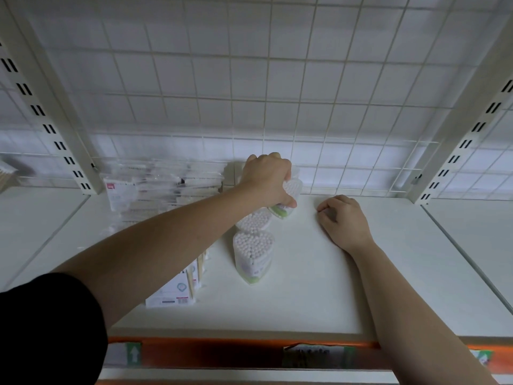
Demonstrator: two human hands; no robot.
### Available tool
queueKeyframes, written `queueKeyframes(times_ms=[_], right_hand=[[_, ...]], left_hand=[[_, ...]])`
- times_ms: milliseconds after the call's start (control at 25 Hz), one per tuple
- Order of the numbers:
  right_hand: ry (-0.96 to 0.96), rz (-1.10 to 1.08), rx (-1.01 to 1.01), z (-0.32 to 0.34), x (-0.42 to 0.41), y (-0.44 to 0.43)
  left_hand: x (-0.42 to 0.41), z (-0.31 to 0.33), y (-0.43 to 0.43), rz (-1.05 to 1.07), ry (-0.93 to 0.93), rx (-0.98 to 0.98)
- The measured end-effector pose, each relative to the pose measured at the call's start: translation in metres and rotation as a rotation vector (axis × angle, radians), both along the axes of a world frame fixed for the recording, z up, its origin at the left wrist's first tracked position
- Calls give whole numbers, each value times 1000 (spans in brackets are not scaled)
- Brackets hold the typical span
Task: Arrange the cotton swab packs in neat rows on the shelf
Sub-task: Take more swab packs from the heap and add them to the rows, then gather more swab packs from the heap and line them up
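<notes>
Shelf [305,287] bears loosely curled right hand [345,220]; left hand [268,179] grips swab pack [293,188].

3 heart-shaped swab packs [253,255] stand in a line from front to back near the middle of the white shelf [305,295]. The left hand [268,177] grips the rearmost pack [292,189], close to the shelf's wire grid back [277,93]. The right hand [342,220] rests on the shelf right of that line, fingers loosely curled and holding nothing. Flat bagged packs [166,187] crowd the shelf's left side.
</notes>
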State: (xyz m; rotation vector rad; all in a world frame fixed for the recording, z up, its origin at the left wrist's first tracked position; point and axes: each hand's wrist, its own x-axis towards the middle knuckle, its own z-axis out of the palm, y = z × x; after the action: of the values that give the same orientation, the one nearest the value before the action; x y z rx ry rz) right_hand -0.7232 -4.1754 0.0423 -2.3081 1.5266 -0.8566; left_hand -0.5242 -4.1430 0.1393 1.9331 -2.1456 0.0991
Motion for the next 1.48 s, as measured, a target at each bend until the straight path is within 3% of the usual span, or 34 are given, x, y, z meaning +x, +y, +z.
queueKeyframes(times_ms=[160,400,640,920,1200,1480], right_hand=[[-121,-15,-47,20,6,7],[-272,77,-203,90,61,38],[-160,262,-84,128,152,84],[-27,413,-19,134,284,140],[-84,435,26,145,407,187],[-63,522,52,109,526,225]], left_hand=[[12,12,9,-33,109,-51],[67,32,57,-20,147,-448],[144,28,118,108,175,-606],[253,11,187,215,234,-593],[384,-18,252,333,254,-536],[476,-46,307,447,219,-577]])
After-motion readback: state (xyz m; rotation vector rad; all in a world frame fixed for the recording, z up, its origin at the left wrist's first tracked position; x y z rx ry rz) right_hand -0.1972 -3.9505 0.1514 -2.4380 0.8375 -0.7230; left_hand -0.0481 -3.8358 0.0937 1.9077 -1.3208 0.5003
